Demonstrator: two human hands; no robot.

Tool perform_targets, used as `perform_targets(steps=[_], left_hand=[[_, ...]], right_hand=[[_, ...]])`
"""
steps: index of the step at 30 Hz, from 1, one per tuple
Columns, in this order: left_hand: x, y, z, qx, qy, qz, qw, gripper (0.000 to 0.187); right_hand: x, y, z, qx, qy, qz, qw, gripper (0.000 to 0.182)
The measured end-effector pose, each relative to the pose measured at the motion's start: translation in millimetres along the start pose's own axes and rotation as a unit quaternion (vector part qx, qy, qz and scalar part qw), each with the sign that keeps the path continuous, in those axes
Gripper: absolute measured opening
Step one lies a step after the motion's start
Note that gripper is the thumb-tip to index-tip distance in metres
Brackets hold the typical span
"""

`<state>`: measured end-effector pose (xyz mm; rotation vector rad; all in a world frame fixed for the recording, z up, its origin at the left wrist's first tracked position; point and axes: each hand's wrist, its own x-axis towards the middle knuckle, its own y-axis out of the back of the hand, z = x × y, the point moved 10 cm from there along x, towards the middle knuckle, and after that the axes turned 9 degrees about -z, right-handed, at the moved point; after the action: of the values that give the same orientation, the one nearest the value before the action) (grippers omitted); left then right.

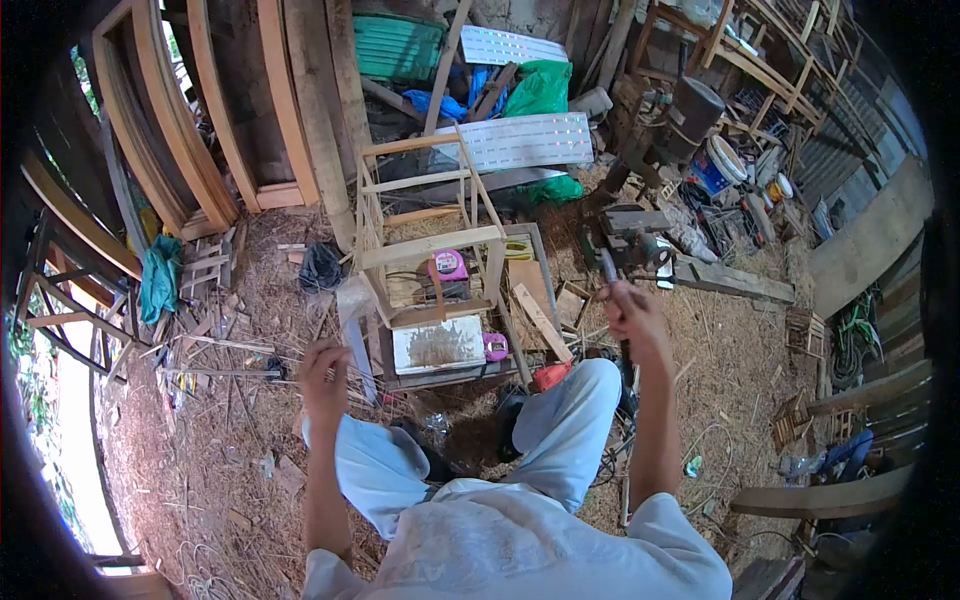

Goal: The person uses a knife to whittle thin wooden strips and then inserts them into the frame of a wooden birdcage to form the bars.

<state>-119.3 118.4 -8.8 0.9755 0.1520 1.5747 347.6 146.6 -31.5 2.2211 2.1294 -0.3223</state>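
My right hand (638,318) is closed around a hammer (608,266), raised to the right of the wooden frame, its dark grip end showing below the fist. To the left, above my left knee, my left hand (325,375) has its fingers curled together; whatever may be between them is too small to make out. Between my hands stands a light wooden frame (430,252) with legs and crosspieces, resting on a low work surface (455,377). A pink tape measure (448,265) shows within the frame, and a smaller pink item (495,347) lies beside a worn white board (440,344).
Loose wood strips (541,322) and a red item (551,376) lie near my right knee. A machine with a dark cylinder (694,112) stands at back right, beside a thick beam (735,279). Tall wooden frames (285,105) lean at left. Shavings and offcuts cover the floor (240,430).
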Motion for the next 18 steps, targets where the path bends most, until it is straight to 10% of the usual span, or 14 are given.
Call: perform_targets(steps=[6, 18], left_hand=[[7, -100, 6, -0.384, 0.186, -0.005, 0.905, 0.015], [20, -89, -5, -0.506, 0.171, 0.058, 0.843, 0.012]], right_hand=[[-8, -142, 9, -0.059, 0.12, -0.118, 0.984, 0.025], [-27, -142, 26, -0.386, 0.117, -0.078, 0.912, 0.01]])
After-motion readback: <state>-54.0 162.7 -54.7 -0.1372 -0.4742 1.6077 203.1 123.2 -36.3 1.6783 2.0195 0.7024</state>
